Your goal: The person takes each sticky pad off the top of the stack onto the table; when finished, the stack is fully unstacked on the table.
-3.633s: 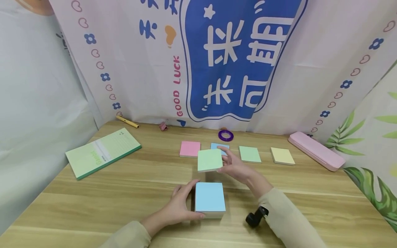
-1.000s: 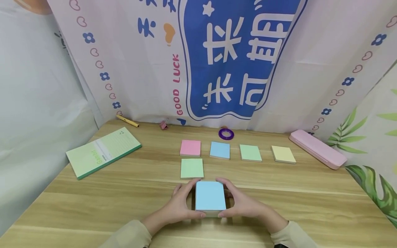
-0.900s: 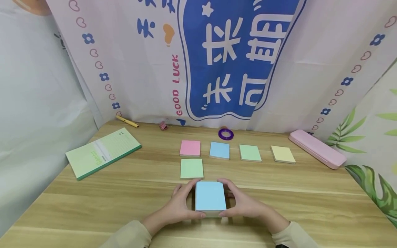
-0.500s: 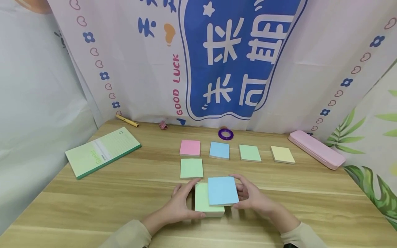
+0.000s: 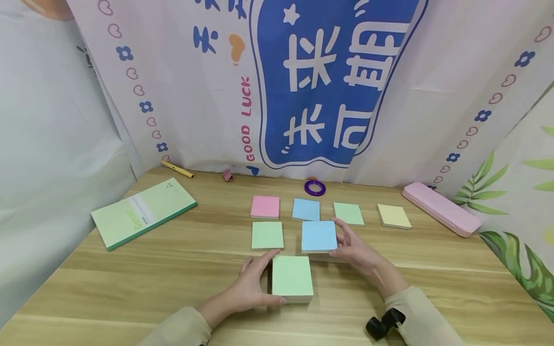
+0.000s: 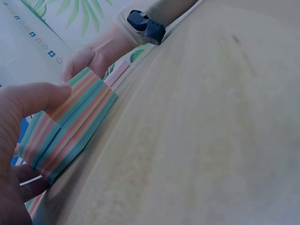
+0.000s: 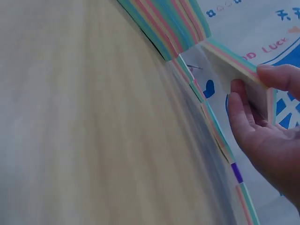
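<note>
My left hand (image 5: 248,286) grips the left side of a stack of sticky note pads (image 5: 292,276) with a green pad on top. In the left wrist view, the stack's striped side (image 6: 77,122) shows, with the thumb on it. My right hand (image 5: 357,252) pinches a blue sticky note pad (image 5: 319,236) by its right edge, beyond the stack. The right wrist view shows this pad (image 7: 234,70) raised and its pale underside. Left of it, a green pad (image 5: 267,235) lies on the table, just in front of a pink pad (image 5: 265,206).
The back row continues with a blue pad (image 5: 306,209), a green pad (image 5: 348,214) and a yellow pad (image 5: 394,216). Behind are a purple tape roll (image 5: 315,188), pink binder clip (image 5: 227,175) and yellow pen (image 5: 177,168). A notebook (image 5: 144,211) lies left, a pink case (image 5: 441,209) right.
The right hand has set a green pad down in front of the pink one, then lifted the blue pad off the stack and moved it away from me. The left hand stays on the stack.
</note>
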`<action>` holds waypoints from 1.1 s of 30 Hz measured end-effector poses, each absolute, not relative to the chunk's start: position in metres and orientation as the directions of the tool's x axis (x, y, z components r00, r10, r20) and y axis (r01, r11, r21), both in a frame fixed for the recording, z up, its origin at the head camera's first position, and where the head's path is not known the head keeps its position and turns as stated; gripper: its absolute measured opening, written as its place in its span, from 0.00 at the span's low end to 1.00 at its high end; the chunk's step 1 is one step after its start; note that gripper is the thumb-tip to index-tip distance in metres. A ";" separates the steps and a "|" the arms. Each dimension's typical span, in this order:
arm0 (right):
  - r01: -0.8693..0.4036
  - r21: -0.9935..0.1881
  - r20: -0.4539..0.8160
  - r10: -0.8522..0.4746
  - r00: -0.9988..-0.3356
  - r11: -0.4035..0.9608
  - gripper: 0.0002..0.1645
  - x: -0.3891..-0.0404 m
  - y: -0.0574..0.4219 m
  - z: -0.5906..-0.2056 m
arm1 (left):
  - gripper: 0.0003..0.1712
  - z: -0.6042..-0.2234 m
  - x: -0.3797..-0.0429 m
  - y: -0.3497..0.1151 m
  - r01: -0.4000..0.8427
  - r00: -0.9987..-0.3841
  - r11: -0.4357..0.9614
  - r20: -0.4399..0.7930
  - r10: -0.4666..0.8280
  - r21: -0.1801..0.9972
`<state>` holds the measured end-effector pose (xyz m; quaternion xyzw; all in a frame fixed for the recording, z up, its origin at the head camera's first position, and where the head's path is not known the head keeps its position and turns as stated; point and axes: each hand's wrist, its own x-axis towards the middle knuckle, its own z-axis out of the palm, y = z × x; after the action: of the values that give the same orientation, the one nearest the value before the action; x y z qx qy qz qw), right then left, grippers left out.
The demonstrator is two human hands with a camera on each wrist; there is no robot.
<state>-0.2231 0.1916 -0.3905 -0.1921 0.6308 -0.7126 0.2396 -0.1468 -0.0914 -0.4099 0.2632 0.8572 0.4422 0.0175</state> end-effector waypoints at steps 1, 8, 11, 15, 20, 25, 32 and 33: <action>0.109 -0.991 -0.039 -0.588 -0.808 -0.083 0.54 -0.226 0.191 -0.392 | 0.55 -0.410 -0.147 -0.091 0.431 -0.862 0.473 0.197 0.466 0.769; 0.123 -0.992 -0.078 -0.611 -0.788 -0.031 0.55 -0.237 0.183 -0.402 | 0.55 -0.410 -0.147 -0.091 0.430 -0.862 0.479 0.190 0.469 0.765; 0.103 -0.994 -0.112 -0.575 -0.811 0.048 0.56 -0.237 0.180 -0.403 | 0.55 -0.411 -0.147 -0.091 0.431 -0.862 0.484 0.188 0.471 0.762; 0.068 -0.979 -0.159 -0.507 -0.847 0.194 0.56 -0.233 0.180 -0.400 | 0.55 -0.411 -0.147 -0.090 0.431 -0.862 0.484 0.188 0.471 0.761; -0.010 -0.951 -0.161 -0.525 -0.836 0.308 0.53 -0.229 0.190 -0.395 | 0.55 -0.411 -0.147 -0.091 0.437 -0.860 0.473 0.200 0.470 0.765; -0.102 -0.929 -0.113 -0.535 -0.837 0.356 0.47 -0.224 0.196 -0.387 | 0.55 -0.411 -0.147 -0.091 0.432 -0.860 0.470 0.195 0.471 0.770; -0.217 -0.937 0.011 -0.596 -0.803 0.275 0.37 -0.202 0.179 -0.373 | 0.55 -0.412 -0.148 -0.091 0.441 -0.858 0.474 0.203 0.472 0.762; -0.231 -0.938 0.025 -0.616 -0.787 0.258 0.37 -0.198 0.175 -0.372 | 0.55 -0.412 -0.148 -0.091 0.443 -0.858 0.475 0.205 0.471 0.760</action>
<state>-0.1985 0.1746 -0.3720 -0.2741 0.7731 -0.5439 0.1769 -0.1478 -0.0911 -0.4115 0.2660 0.8587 0.4378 0.0161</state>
